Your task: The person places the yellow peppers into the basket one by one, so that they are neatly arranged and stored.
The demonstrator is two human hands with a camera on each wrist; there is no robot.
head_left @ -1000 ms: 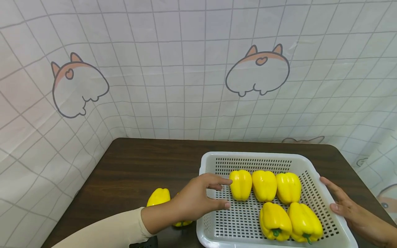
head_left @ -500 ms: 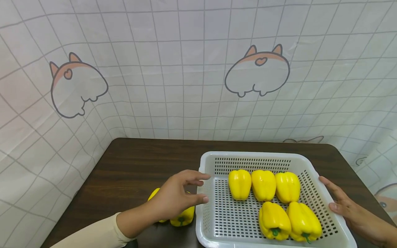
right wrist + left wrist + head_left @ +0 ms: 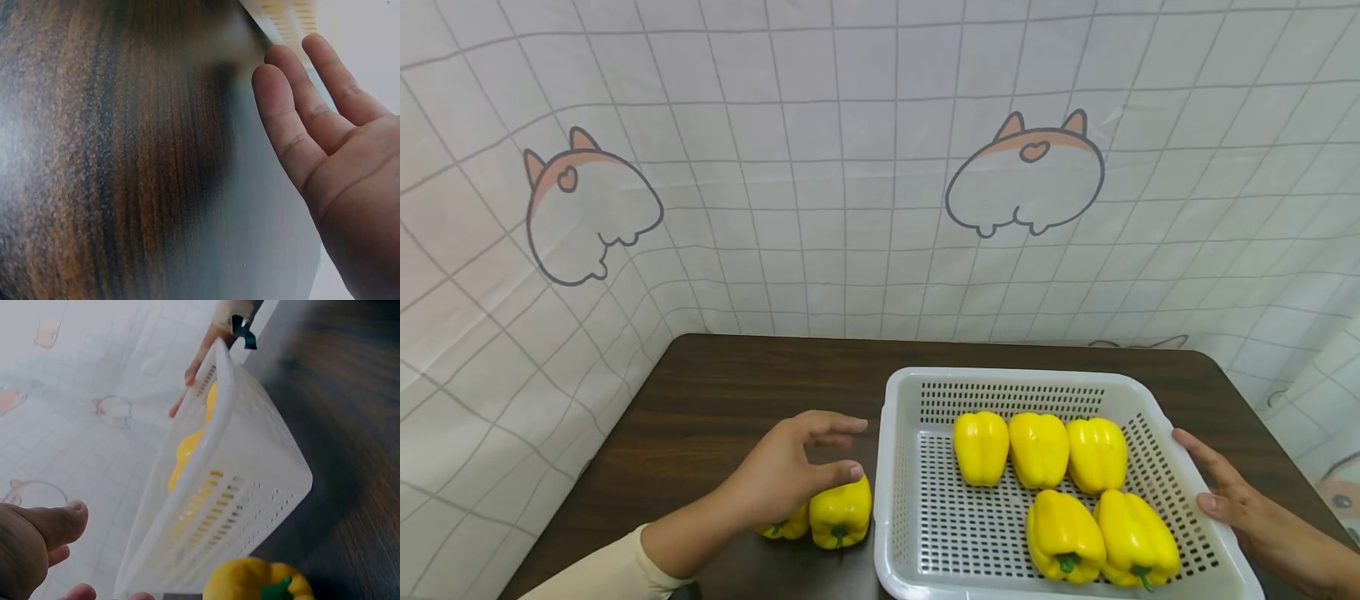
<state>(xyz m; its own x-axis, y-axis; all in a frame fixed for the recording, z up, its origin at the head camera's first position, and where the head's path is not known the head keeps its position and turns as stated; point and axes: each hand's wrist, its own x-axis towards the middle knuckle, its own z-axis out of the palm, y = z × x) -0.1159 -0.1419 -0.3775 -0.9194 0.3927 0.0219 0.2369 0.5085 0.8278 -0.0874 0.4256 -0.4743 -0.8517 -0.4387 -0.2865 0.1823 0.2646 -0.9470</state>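
Observation:
My left hand (image 3: 782, 471) hovers over two yellow bell peppers on the table, its fingers spread and nothing between them. The nearer pepper (image 3: 841, 512) lies beside the basket with its green stem facing me, and the thumb overlaps its top in the head view. The hand partly hides the other pepper (image 3: 790, 527). A white perforated plastic basket (image 3: 891, 483) holds several yellow bell peppers (image 3: 1039, 450) in two rows. At its right rim rests my right hand (image 3: 1240, 500), thumb against the edge; in the right wrist view its fingers (image 3: 319, 112) are nearly straight.
The dark wood-grain table (image 3: 760, 375) extends behind and to the left of the basket. A white grid-patterned curtain (image 3: 865, 208) with cartoon corgi prints hangs along its back and sides. The basket's left inner part shows bare perforated floor.
My left hand has drawn back leftward from above the basket to over the peppers on the table. The right hand stays at the basket's right rim, and the basket's peppers have not moved.

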